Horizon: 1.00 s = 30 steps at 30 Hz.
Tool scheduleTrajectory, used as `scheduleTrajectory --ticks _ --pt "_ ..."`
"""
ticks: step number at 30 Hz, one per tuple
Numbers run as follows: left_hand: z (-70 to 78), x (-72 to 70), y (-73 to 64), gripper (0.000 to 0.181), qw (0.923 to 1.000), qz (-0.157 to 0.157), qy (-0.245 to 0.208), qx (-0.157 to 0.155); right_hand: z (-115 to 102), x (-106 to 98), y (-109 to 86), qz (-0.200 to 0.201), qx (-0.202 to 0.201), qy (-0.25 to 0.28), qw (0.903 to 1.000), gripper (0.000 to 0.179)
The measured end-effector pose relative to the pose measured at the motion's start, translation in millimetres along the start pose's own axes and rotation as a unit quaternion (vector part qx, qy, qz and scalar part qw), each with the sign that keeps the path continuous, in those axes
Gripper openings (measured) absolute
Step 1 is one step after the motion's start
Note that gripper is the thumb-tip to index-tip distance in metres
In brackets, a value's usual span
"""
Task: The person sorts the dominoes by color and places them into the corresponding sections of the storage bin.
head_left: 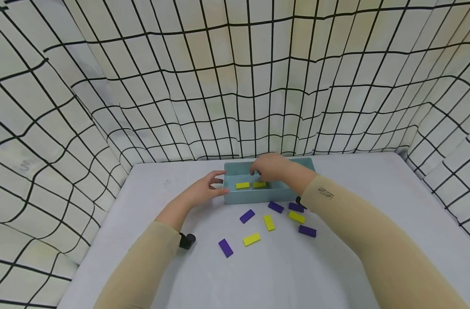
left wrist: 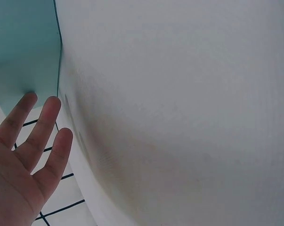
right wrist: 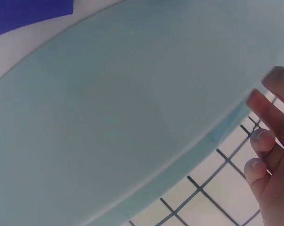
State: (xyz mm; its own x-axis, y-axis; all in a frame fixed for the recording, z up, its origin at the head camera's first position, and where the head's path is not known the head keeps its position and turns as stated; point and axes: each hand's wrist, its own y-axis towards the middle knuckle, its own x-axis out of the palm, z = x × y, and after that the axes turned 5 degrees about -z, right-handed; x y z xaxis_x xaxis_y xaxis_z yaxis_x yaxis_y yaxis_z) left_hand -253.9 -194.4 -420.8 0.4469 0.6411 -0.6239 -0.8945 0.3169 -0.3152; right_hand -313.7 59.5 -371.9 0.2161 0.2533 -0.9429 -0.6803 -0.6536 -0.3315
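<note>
Left hand [head_left: 202, 190] splays at the box [head_left: 254, 197], right hand [head_left: 272, 166] inside, grip unclear, blocks [head_left: 251, 239] scattered in front.

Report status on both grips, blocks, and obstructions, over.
Left grip at left end of teal box. Right grip in box, hold unclear. Two yellow blocks visible in box. Right grip partly hides box interior.

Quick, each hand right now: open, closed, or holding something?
Left hand: open, fingers spread at the end of the bin.
Right hand: in the bin, at a yellow block; can't tell whether it's gripping it.
</note>
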Motion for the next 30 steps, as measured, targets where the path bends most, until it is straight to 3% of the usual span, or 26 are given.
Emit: scheduleTrajectory --ticks 13,30 --pt "3.1 0.3 -0.8 0.074 1.0000 0.001 0.005 -0.004 21 0 -45.8 0.055 -0.004 0.109 0.9925 0.034" --pt "5.8 1.1 -2.3 0.075 0.9999 0.001 0.007 -0.008 26 36 -119.3 0.072 -0.022 0.115 0.9905 0.028"
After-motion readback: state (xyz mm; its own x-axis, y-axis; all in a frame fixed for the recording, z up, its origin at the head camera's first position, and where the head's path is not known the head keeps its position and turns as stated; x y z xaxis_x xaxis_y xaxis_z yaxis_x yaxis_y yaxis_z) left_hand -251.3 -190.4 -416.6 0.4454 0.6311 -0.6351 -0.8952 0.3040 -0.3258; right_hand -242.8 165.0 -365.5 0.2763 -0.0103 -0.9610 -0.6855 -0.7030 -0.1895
